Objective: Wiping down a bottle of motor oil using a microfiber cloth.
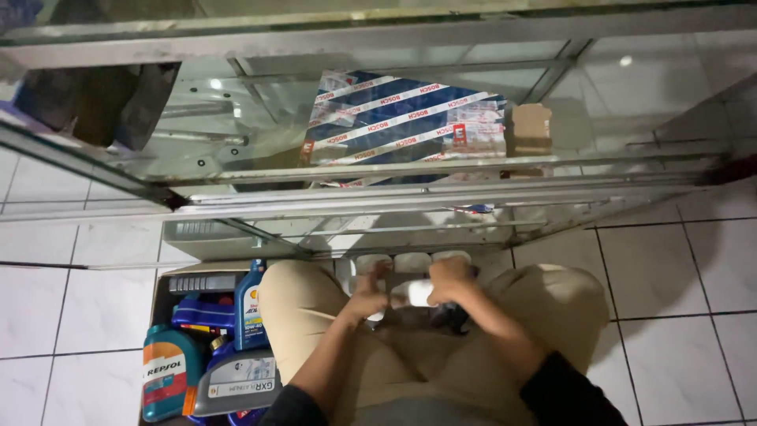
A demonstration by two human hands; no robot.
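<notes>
**Glass case ahead, white bottle in my hands**

Glass display cabinet with metal frame fills the upper view; everything below is placed against it. Inside it, behind the pane, a stack of blue-and-white striped boxes with a small brown carton just right of them. White floor tiles run right of and below the cabinet. My knees in tan trousers sit just below its bottom rail. Left of my knee, below the cabinet's left end, an open cardboard box packed with oil jugs: teal jug, grey jug, blue bottle upright. Between my knees, right under the cabinet base, a row of white bottle tops. My right hand is clenched around a small white bottle, lying sideways. My left hand touches the same bottle's other end, fingers curled; can't tell how firmly it grips.
</notes>
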